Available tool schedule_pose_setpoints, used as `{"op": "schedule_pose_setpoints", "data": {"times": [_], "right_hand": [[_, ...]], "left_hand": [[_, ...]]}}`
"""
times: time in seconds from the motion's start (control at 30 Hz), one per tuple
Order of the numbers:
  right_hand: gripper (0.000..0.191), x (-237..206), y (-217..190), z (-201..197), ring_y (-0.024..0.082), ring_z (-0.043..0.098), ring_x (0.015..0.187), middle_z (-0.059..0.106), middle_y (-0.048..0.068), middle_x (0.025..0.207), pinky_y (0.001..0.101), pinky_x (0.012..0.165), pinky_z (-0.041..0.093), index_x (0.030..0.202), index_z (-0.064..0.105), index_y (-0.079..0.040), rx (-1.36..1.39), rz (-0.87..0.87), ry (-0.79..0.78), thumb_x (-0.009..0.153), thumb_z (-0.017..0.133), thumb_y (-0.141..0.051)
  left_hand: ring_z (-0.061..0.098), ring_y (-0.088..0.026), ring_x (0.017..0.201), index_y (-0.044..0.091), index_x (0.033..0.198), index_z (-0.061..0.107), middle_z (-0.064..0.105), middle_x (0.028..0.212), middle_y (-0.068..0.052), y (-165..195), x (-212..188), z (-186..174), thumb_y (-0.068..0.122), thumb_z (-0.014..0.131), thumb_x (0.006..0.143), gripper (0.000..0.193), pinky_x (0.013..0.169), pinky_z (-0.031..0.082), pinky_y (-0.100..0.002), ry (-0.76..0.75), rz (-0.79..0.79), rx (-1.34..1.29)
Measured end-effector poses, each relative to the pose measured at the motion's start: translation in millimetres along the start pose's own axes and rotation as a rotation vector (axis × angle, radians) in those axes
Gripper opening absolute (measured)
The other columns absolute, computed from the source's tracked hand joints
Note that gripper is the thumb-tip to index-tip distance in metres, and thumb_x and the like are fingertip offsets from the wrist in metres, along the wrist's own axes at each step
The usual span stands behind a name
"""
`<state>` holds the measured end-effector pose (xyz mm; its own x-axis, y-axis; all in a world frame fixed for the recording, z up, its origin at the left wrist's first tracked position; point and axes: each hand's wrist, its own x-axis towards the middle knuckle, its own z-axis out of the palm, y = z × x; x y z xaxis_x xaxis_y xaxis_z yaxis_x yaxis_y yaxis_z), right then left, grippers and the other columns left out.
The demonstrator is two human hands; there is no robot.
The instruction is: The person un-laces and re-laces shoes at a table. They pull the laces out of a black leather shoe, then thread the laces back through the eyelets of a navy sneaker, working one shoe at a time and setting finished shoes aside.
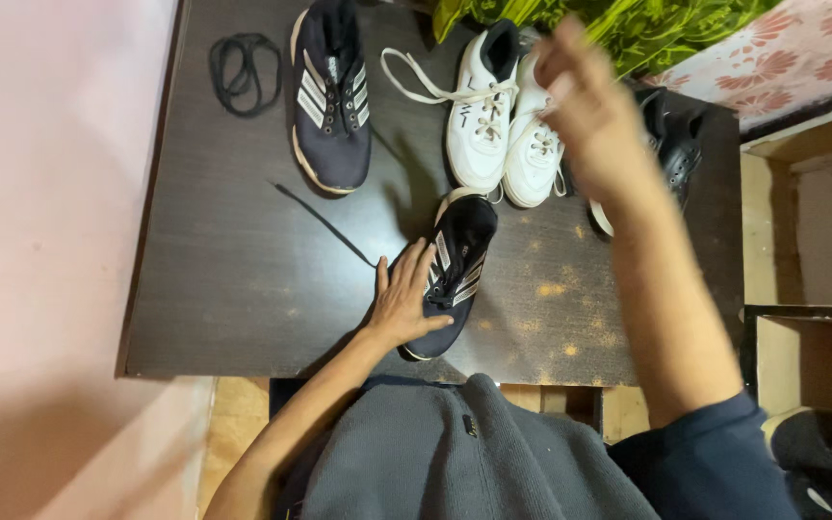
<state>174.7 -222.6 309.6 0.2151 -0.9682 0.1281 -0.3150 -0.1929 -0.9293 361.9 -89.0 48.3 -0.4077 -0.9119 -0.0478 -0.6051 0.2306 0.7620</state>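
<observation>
My left hand point(402, 303) lies on a black sneaker with white stripes point(461, 246) near the front edge of the dark table point(233, 299), fingers spread over its laces and thumb against its side. A thin black lace point(325, 226) trails from this shoe toward the far left. My right hand point(585, 106) is raised and blurred above a pair of white sneakers point(493, 125), fingers drawn together. Whether it holds anything is unclear.
A matching black striped sneaker point(331, 96) stands at the far left, a coiled black lace point(243, 69) beside it. A black shoe point(678, 144) sits at the far right, partly behind my arm. Green leafy cloth point(647, 24) lies beyond the table. Another shoe point(820, 453) is on the floor.
</observation>
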Motion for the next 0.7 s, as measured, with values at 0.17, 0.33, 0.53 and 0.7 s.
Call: {"op": "schedule_pose_setpoints", "data": {"times": [0.17,0.33,0.53,0.7], "right_hand": [[0.018,-89,73,57,0.024,0.076,0.099,0.077,0.011,0.106,0.0367,0.087,0.058,0.112,0.072,-0.009,-0.504,0.163,-0.109,0.098,0.061,-0.010],[0.024,-144,115,73,0.035,0.064,0.113,0.071,0.014,0.116,0.0442,0.090,0.052,0.102,0.072,-0.004,-0.873,-0.252,-0.125,0.078,0.070,-0.005],[0.016,-168,139,53,0.031,0.062,0.121,0.068,0.010,0.111,0.0395,0.098,0.054,0.100,0.069,-0.004,-0.727,-0.278,-0.080,0.084,0.072,-0.008],[0.011,-175,153,47,0.028,0.060,0.114,0.069,0.009,0.103,0.0453,0.097,0.047,0.093,0.072,-0.007,-0.765,-0.130,0.001,0.084,0.074,-0.012]], "left_hand": [[0.036,-0.033,0.147,0.007,0.148,0.037,0.043,0.152,-0.018,-6,-17,-13,0.026,0.072,0.086,0.074,0.125,0.023,-0.059,0.448,0.224,-0.148],[0.041,-0.037,0.139,0.009,0.138,0.055,0.057,0.142,-0.013,23,11,-34,0.006,0.066,0.076,0.063,0.119,0.018,-0.062,0.300,0.372,0.122],[0.047,-0.035,0.130,0.013,0.142,0.057,0.060,0.128,-0.005,55,54,-57,-0.001,0.069,0.071,0.073,0.120,0.022,-0.061,-0.078,0.503,0.435],[0.051,-0.035,0.115,0.009,0.117,0.060,0.059,0.120,-0.010,32,52,-75,0.005,0.077,0.062,0.057,0.113,0.031,-0.057,-0.184,0.543,0.407]]}}
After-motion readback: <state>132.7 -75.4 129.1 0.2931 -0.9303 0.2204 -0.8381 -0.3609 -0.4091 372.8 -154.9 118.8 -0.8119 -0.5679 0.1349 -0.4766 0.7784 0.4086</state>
